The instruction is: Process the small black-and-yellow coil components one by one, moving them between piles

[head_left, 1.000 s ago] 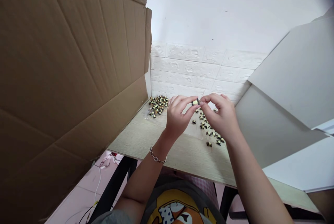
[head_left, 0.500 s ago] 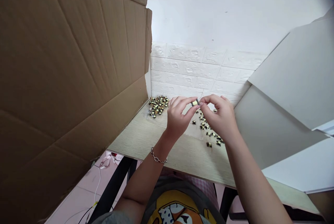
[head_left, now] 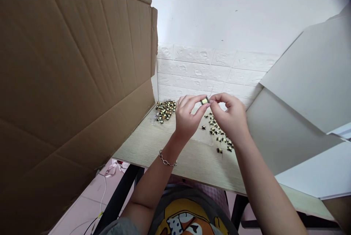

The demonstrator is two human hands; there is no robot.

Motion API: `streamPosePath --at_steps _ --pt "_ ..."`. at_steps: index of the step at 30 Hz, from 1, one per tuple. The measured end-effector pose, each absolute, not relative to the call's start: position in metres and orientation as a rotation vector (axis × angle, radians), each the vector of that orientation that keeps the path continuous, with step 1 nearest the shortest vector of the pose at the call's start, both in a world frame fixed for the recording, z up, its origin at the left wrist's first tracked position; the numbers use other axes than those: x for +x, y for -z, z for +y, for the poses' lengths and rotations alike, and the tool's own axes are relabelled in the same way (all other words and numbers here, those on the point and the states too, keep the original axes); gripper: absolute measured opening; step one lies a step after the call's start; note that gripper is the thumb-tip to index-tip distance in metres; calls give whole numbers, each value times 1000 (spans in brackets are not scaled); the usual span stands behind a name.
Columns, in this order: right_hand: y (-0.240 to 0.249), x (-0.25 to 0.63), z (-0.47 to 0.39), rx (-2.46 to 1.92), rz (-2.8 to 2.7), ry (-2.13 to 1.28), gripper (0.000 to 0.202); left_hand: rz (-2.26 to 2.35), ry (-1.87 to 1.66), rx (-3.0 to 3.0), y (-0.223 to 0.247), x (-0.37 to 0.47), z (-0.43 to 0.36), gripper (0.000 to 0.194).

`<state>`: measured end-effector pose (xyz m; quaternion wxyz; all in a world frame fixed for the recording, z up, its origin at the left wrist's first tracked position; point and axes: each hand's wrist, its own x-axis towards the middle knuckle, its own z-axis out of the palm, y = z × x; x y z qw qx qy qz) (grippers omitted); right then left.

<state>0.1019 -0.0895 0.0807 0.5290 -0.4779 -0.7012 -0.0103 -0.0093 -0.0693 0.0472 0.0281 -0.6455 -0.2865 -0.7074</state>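
Between my left hand's (head_left: 189, 114) thumb and index finger is a small transformer (head_left: 204, 101), a bobbin wrapped in yellow tape with black ends. My right hand (head_left: 230, 112) pinches at its right end; whether a thin wire lies in that pinch is too small to tell. Both hands are raised above the table. Below and beside my right hand, several similar transformers (head_left: 219, 150) lie scattered, partly hidden by it. Left of my left hand sits a dense pile of them (head_left: 166, 110).
The light wooden table (head_left: 148, 147) has a clear plastic sheet on it. A tall cardboard panel (head_left: 95, 81) borders the left side. White boards (head_left: 296, 118) lean at the right, and a white brick-patterned wall (head_left: 192, 70) closes the back.
Both hands have risen slightly with the transformer between them. It is a little more tilted. The pile and the scattered pieces stay where they were.
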Motion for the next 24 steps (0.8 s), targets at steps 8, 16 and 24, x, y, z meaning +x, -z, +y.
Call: streamPosePath --at_steps 8,16,24 --pt "-81 99 -91 -1121 -1625 -9 11 -863 2204 -1954 -50 -8 -70 16" --pt "-83 102 -93 -1095 -1647 -41 11 -831 2192 -1950 -51 -9 -71 17" --pt "-85 99 -96 -1072 -1627 -77 11 -798 2211 -1882 -50 -8 -72 17"
